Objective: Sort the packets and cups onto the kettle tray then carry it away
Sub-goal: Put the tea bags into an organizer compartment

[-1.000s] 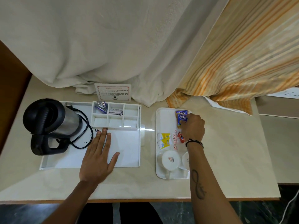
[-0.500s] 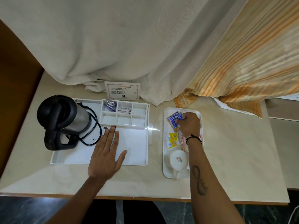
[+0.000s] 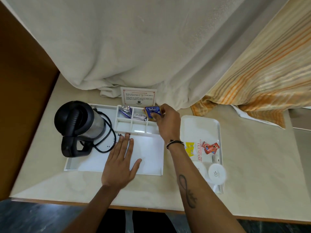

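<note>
My right hand (image 3: 165, 122) pinches blue Tetley tea packets (image 3: 152, 111) over the far right compartment of the white kettle tray (image 3: 151, 167). Flat on that tray's bare floor rests my left hand (image 3: 120, 163), fingers spread. A black and steel kettle (image 3: 79, 125) with its cord sits on the tray's left end. The far compartments hold a purple packet (image 3: 125, 111) and a white sachet (image 3: 139, 116). To the right, the small white serving tray (image 3: 200, 125) carries yellow packets (image 3: 190, 148), red Nescafe sachets (image 3: 210, 147) and two upturned white cups (image 3: 217, 173).
A printed card (image 3: 138, 97) stands behind the kettle tray against a cream curtain (image 3: 134, 47). An orange striped curtain (image 3: 260, 73) hangs at the right. A brown wooden wall (image 3: 21, 98) borders the counter on the left; the counter's front edge runs just below my forearms.
My right hand lifted the Tetley packets off the small tray and carried them left, over the kettle tray's compartments. The left hand stayed flat on the tray.
</note>
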